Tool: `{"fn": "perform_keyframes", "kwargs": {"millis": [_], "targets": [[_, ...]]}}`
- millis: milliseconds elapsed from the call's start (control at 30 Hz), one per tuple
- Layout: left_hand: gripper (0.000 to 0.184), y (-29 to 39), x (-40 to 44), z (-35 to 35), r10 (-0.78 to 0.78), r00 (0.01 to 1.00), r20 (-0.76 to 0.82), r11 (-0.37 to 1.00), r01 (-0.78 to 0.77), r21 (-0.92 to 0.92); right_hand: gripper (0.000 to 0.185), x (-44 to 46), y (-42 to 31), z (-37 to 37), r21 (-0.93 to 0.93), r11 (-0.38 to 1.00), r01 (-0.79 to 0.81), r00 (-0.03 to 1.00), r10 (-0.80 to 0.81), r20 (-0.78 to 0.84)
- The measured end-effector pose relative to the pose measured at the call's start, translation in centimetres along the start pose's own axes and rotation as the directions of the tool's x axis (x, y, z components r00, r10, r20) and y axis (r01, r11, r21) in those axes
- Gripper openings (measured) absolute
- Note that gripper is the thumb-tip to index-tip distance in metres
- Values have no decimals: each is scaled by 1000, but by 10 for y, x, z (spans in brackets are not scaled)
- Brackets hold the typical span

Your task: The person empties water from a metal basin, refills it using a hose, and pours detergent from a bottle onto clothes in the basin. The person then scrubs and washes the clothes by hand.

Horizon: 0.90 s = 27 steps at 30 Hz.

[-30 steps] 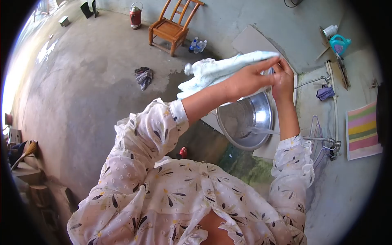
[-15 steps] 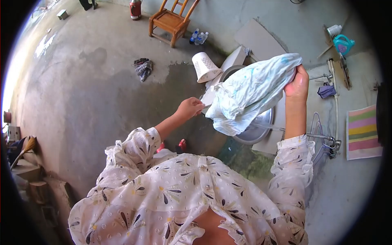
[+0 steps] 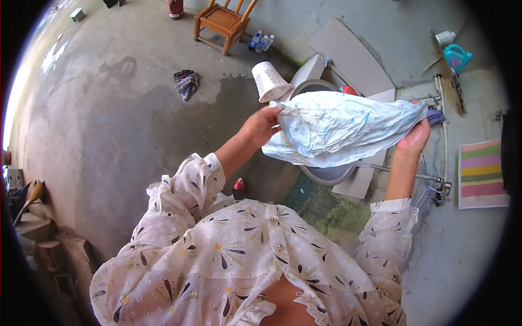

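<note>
A white cloth with pale blue patches is stretched between my hands, wrinkled and sagging a little. My left hand pinches its left end, with the thumb on top. At the right end, my right hand is wrapped round a gathered part of it. Beneath the cloth a grey metal basin shows only in part. Behind it sits another round basin, also mostly covered. A metal tap sticks out from the wall just below my right hand.
A white perforated basket lies tipped beside the basins. A dark crumpled cloth is on the wet floor. Farther back stand a wooden chair and several plastic bottles. A striped towel hangs at the right wall, near a turquoise jug.
My left hand has moved right and up and taken hold of the cloth's left end. My right hand has shifted right and lower, so the cloth is spread more level.
</note>
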State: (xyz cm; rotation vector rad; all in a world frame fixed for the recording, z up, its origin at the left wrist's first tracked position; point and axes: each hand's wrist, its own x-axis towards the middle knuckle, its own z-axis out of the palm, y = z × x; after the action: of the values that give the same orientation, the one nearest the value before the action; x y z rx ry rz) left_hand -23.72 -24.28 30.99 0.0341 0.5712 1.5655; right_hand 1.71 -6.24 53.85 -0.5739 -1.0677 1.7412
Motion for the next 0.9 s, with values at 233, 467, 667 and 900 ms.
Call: {"fn": "perform_keyframes", "kwargs": {"millis": [233,467,667,900], "targets": [[24,51,-36,26,165,982,90,945,-131,-301,28,-1,11,-38,54,998,-20,995,25,-93],[42,75,-67,77,139,959,249,947,-55,-316,51,-10,31,-24,-1,985,-171,983,171,61],[52,62,-60,121,41,936,350,932,90,-350,58,-29,35,16,-42,921,-387,841,372,393],[62,59,-49,162,-69,898,434,926,220,-307,23,-35,56,43,-458,835,-304,923,378,77]]}}
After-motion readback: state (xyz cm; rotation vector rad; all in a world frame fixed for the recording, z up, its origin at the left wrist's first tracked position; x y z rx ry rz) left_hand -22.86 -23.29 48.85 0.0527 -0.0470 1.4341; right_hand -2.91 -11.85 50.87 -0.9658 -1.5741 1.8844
